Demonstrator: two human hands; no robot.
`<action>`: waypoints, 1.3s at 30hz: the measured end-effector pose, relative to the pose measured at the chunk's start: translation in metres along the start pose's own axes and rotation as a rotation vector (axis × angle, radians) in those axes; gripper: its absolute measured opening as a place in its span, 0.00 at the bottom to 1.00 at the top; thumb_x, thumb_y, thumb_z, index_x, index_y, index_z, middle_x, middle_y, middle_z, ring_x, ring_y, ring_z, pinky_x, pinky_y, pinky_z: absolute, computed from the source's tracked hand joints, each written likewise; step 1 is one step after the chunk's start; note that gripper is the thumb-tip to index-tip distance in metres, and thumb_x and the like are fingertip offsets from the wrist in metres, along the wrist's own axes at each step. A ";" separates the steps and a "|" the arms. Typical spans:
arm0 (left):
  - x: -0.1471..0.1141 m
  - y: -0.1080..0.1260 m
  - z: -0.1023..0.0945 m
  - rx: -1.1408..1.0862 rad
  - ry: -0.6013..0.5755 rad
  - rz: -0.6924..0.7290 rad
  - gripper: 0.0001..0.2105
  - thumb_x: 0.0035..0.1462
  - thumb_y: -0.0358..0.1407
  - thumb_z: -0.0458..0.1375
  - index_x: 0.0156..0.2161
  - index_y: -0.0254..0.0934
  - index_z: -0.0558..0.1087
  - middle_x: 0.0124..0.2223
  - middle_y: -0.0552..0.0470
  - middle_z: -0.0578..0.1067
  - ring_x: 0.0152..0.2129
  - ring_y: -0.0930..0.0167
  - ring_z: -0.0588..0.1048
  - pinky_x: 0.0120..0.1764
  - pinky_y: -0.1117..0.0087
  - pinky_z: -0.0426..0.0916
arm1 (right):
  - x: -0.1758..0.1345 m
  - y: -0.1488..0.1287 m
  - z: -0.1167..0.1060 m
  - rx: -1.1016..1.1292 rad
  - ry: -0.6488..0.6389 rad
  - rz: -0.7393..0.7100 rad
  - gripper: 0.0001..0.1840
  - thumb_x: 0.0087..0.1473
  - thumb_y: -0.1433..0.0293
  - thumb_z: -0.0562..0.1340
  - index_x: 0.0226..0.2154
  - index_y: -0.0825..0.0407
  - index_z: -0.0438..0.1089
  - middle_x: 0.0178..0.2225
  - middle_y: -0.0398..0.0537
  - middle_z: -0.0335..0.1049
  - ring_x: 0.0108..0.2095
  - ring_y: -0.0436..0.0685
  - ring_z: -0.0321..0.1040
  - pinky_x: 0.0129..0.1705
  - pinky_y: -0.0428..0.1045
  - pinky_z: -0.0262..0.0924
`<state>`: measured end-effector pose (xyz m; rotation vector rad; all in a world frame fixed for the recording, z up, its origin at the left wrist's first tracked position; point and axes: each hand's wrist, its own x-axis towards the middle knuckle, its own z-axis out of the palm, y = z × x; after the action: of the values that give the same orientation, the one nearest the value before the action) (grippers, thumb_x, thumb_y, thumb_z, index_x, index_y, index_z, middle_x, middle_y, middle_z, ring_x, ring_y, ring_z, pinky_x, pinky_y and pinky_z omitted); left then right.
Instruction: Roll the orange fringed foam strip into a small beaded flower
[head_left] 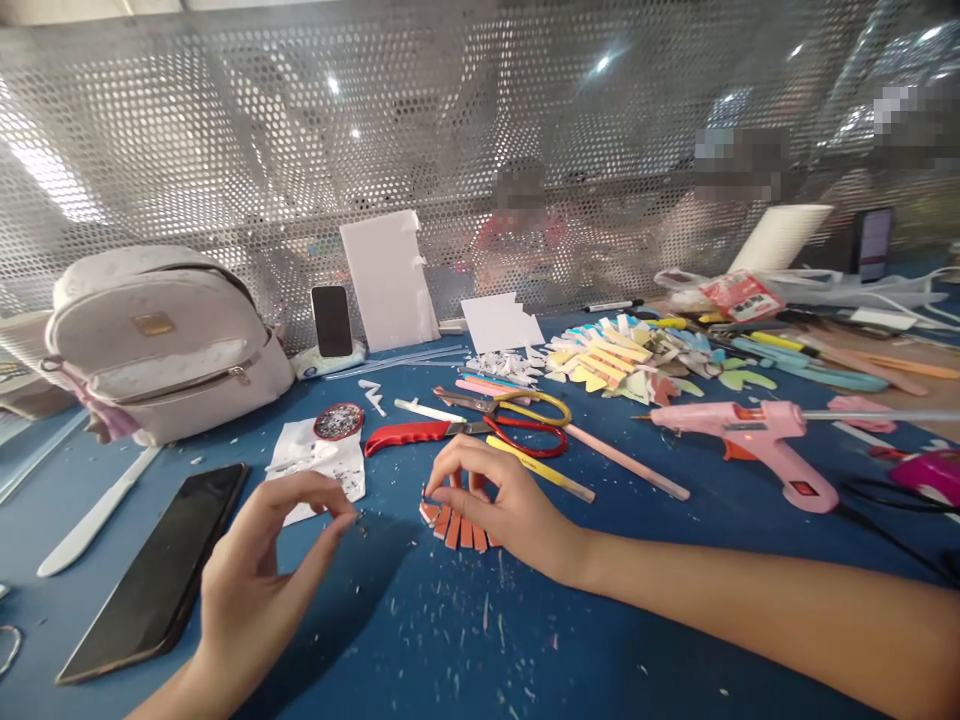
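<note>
In the head view my right hand point(499, 500) pinches thumb and forefinger together at the left end of an orange fringed piece point(452, 527), cut into several strips. Part of that piece is hidden under the hand. My left hand point(274, 560) is apart from it, thumb and forefinger tips closed in a pinch; whatever is between them is too small to make out. Tiny crumbs point(363, 524) lie beside its fingertips. Beyond the hands are a red-handled knife point(409, 434), scissors point(536, 415) with yellow and red handles, and a yellow stick point(547, 470).
A pink glue gun point(750, 430) with its cord lies right. Cut paper strips point(607, 355) are heaped behind. A dark phone point(161, 570), a white plastic knife point(97, 515), a backpack point(165, 350) and a small red-rimmed dish point(338, 421) on white paper stand left. Perforated metal point(450, 120) closes the back.
</note>
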<state>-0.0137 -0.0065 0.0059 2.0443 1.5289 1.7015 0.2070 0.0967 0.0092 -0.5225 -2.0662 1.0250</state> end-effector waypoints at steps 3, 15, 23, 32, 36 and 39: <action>0.004 0.000 -0.001 0.040 -0.036 -0.009 0.11 0.58 0.25 0.58 0.45 0.39 0.70 0.34 0.53 0.76 0.33 0.69 0.76 0.40 0.68 0.72 | 0.001 0.000 0.001 0.049 0.007 0.063 0.06 0.60 0.68 0.62 0.31 0.52 0.70 0.33 0.44 0.70 0.33 0.50 0.66 0.29 0.44 0.59; 0.036 -0.037 -0.017 0.352 -0.613 -0.044 0.05 0.57 0.35 0.61 0.30 0.41 0.77 0.30 0.54 0.79 0.24 0.69 0.72 0.31 0.69 0.66 | -0.003 0.000 0.001 0.337 -0.074 0.139 0.04 0.60 0.70 0.60 0.36 0.54 0.69 0.36 0.48 0.72 0.39 0.53 0.73 0.37 0.47 0.69; 0.031 -0.036 -0.009 0.221 -0.656 -0.125 0.06 0.58 0.34 0.60 0.30 0.40 0.78 0.31 0.52 0.79 0.27 0.69 0.74 0.30 0.71 0.65 | -0.001 0.004 0.003 0.418 0.043 0.056 0.05 0.61 0.69 0.59 0.36 0.53 0.67 0.41 0.50 0.69 0.42 0.54 0.71 0.31 0.45 0.67; 0.032 -0.035 -0.008 0.238 -0.766 -0.240 0.09 0.59 0.35 0.56 0.29 0.39 0.76 0.33 0.51 0.78 0.29 0.68 0.72 0.33 0.70 0.63 | 0.001 0.004 0.000 0.336 0.101 0.114 0.04 0.61 0.68 0.59 0.35 0.50 0.68 0.40 0.49 0.69 0.40 0.54 0.68 0.32 0.46 0.65; 0.033 -0.027 -0.009 0.145 -0.639 -0.338 0.08 0.58 0.37 0.56 0.31 0.39 0.74 0.33 0.51 0.78 0.31 0.66 0.73 0.36 0.67 0.65 | 0.000 0.001 -0.002 0.229 0.127 0.143 0.03 0.60 0.69 0.60 0.35 0.50 0.69 0.38 0.47 0.69 0.41 0.55 0.68 0.38 0.49 0.64; 0.034 -0.020 -0.008 0.064 -0.538 -0.468 0.07 0.57 0.38 0.58 0.30 0.39 0.75 0.32 0.51 0.78 0.30 0.66 0.74 0.36 0.67 0.66 | 0.000 -0.001 -0.002 0.203 0.108 0.168 0.04 0.60 0.68 0.60 0.35 0.50 0.68 0.35 0.45 0.69 0.38 0.53 0.68 0.36 0.48 0.62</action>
<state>-0.0361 0.0228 0.0209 1.7688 1.6871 0.8609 0.2085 0.0974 0.0109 -0.6391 -1.8224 1.2608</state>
